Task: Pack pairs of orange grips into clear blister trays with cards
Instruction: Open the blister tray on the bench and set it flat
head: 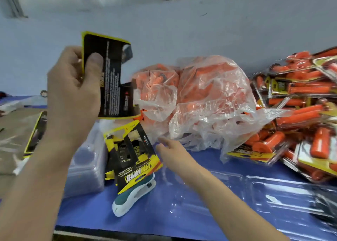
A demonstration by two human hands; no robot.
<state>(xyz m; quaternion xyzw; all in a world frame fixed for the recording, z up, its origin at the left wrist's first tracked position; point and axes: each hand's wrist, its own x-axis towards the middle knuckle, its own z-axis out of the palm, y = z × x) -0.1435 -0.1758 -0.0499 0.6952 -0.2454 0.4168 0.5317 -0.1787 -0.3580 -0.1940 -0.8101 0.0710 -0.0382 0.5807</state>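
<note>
Left hand (73, 87): raised, pinching black-and-yellow printed card (113, 76).
Right hand (175, 153): fingers straight, holding nothing, nearer of the two.
Orange rubber grips (206, 76): inside crumpled clear plastic bag (209, 117), just beyond that hand, slightly rightward.

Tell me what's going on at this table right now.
A person is partway through packing. The left hand holds up a black-and-yellow card, while the right hand reaches, fingers extended, toward the clear bag of orange grips. An empty clear blister tray lies open on the blue table, a pile of finished packs sits to the right, and a stapler lies by a stack of cards.
</note>
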